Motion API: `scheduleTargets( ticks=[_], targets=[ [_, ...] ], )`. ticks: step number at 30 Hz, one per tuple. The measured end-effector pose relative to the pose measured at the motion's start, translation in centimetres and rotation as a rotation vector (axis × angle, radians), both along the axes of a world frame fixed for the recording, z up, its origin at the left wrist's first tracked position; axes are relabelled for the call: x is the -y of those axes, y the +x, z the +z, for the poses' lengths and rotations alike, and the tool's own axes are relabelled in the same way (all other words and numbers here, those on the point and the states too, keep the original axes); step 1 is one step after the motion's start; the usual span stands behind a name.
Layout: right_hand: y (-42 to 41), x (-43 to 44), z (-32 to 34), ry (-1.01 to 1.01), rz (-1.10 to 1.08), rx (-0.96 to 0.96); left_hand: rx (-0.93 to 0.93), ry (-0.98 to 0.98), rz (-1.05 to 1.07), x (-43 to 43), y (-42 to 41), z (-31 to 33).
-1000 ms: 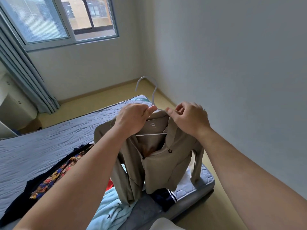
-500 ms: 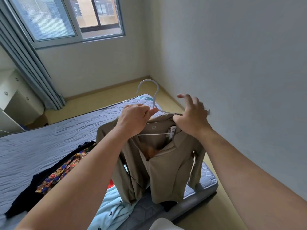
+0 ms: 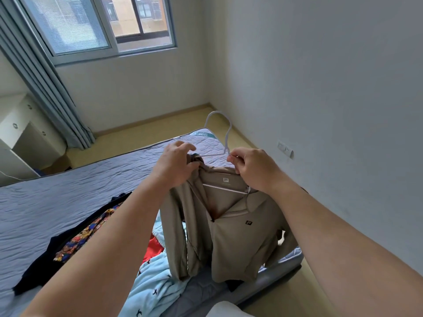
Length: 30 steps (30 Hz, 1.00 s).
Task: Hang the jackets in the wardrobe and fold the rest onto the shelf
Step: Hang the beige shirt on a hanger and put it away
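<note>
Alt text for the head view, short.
Two bare hands hold a beige jacket on a white hanger above a grey mattress: left hand grips its shoulder, right hand pinches the hanger's neck. Other clothes lie on it.

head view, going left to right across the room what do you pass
white cabinet → grey curtain → left hand gripping the jacket → hanger hook → right hand pinching it → wall socket

Soft daylight comes through the window (image 3: 98, 26) at eleven o'clock and fills the room evenly. The white wall (image 3: 332, 88) at two o'clock is bright, without glare. Shadows are faint. Wide-angle distortion bends the curtain (image 3: 45, 88) at nine o'clock. Focus is sharp.
</note>
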State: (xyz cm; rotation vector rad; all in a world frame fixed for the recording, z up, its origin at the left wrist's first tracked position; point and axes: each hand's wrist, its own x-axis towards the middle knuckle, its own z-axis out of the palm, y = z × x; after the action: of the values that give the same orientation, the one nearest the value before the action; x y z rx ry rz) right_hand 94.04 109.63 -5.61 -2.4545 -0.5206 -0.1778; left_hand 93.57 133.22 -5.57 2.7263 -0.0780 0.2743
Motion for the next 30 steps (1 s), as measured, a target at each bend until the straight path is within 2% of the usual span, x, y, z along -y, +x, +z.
scheduleTargets(
  ticks=[3, 8, 10, 12, 15, 17, 22, 24, 27, 29, 30],
  targets=[
    [0.1, -0.1, -0.3, -0.037, -0.025, 0.033, 0.004, 0.021, 0.131, -0.5, -0.1, -0.4],
    [0.4, -0.7, -0.4, -0.161, -0.051, -0.055, 0.083, -0.035, 0.241, 0.5, -0.7, -0.9],
    [0.5, -1.0, -0.5, -0.211, -0.078, -0.011, 0.093, -0.133, 0.255, 0.9, -0.9, -1.3],
    [0.5, -0.9, -0.9, -0.198, -0.124, 0.02, 0.126, -0.316, 0.257, 1.3, -1.4, -1.5],
    [0.7, -0.3, -1.7, -0.156, -0.233, 0.05, 0.302, -0.578, 0.283, 2.1, -2.9, -1.9],
    [0.8, 0.2, -1.8, -0.147, -0.263, 0.06, 0.387, -0.648, 0.314, 2.3, -4.1, -2.8],
    [1.0, 0.1, -0.6, -0.158, -0.191, 0.036, 0.028, -0.528, 0.039, 2.3, -5.5, -4.9],
    [1.0, 0.1, -0.5, -0.147, -0.19, 0.016, 0.069, -0.551, 0.066, 2.1, -4.9, -4.3],
    [1.0, 0.3, -0.5, -0.121, -0.204, -0.004, 0.236, -0.563, 0.168, 1.2, -3.6, -3.0],
    [0.8, 0.6, -0.4, -0.105, -0.21, 0.008, 0.34, -0.379, 0.188, 0.1, -2.4, -2.6],
    [0.7, 0.8, -0.3, -0.09, -0.217, 0.025, 0.328, -0.256, 0.194, -0.5, -1.8, -2.4]
  ],
)
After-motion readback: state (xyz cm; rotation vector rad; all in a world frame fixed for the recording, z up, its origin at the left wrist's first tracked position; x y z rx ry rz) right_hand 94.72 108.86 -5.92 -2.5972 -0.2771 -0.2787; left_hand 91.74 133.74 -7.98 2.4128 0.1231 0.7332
